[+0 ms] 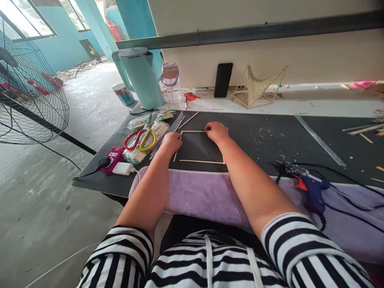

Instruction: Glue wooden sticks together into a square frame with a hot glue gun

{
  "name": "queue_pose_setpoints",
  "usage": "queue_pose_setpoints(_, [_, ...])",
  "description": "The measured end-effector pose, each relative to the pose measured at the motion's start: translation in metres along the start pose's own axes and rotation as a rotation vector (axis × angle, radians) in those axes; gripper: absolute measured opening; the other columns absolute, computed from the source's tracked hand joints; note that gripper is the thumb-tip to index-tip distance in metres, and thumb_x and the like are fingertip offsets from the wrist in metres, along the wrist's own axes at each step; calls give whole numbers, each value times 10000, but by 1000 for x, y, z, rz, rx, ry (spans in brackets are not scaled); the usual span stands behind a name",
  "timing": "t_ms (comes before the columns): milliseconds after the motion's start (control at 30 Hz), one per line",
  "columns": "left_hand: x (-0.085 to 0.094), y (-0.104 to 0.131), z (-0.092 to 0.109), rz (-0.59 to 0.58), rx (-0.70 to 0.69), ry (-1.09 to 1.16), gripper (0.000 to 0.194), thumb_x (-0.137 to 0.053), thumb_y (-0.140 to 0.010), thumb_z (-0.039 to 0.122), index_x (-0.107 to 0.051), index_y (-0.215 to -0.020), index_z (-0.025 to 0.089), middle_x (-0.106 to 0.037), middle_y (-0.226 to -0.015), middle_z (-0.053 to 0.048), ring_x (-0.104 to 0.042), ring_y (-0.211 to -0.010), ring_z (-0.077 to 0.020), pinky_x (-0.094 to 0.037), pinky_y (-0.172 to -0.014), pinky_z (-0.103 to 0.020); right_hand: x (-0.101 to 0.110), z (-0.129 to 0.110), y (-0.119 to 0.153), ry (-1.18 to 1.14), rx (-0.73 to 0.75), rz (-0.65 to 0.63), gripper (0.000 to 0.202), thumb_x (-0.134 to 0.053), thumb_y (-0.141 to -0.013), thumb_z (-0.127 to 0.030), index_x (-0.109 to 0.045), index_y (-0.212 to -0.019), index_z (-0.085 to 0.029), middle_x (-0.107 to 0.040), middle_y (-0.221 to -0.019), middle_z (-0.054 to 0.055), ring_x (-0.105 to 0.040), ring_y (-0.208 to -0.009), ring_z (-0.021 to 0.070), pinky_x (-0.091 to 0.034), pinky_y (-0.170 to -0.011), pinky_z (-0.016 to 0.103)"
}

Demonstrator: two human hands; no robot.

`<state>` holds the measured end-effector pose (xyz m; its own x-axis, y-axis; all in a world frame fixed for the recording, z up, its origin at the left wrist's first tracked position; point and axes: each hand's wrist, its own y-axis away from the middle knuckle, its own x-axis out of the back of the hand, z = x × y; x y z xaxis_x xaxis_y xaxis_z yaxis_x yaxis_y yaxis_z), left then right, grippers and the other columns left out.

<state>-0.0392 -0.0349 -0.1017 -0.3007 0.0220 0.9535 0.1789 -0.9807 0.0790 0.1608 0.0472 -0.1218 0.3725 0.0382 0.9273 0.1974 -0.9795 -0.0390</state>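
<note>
Thin wooden sticks (201,161) lie on the dark board in a rough square, with a gap at the near left corner. My left hand (171,144) is closed, its fingers pinching the left stick (175,156) near the far left corner. At the far right corner, my right hand (217,133) pinches the end of the far stick (193,131). My right forearm hides most of the square's right side. Scissors (144,138) with red and yellow handles rest on plastic-wrapped stick bundles (159,130), left of my left hand.
A glue gun (313,190) with cables lies on the purple towel (204,196) at right. Behind stand a teal pitcher (141,80), a bottle (172,86), a phone (223,80) and a stick model (258,88). A pink power strip (112,159) sits at left, near a fan (30,88).
</note>
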Motion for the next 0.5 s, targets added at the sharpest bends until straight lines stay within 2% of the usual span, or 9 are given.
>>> queue_pose_setpoints(300, [1,2,0,-4,-13,25,503,-554,-792,132,-738,-1252,219,-784,-906,-38,-718,-864,-178,-536,-844,-220,-1,1,0,-18,7,13,209,-590,-856,-206,-751,-970,-278,-717,-1161,45,-599,-1118,270,-477,-936,472])
queue_pose_setpoints(500, [2,3,0,10,-9,25,526,-565,-789,136,-719,-1286,214,-785,-908,-42,-720,-915,-191,-537,-873,-227,-1,1,0,-22,-1,9,206,-588,-855,-203,-750,-959,-277,-720,-1147,40,-598,-1124,275,-478,-937,481])
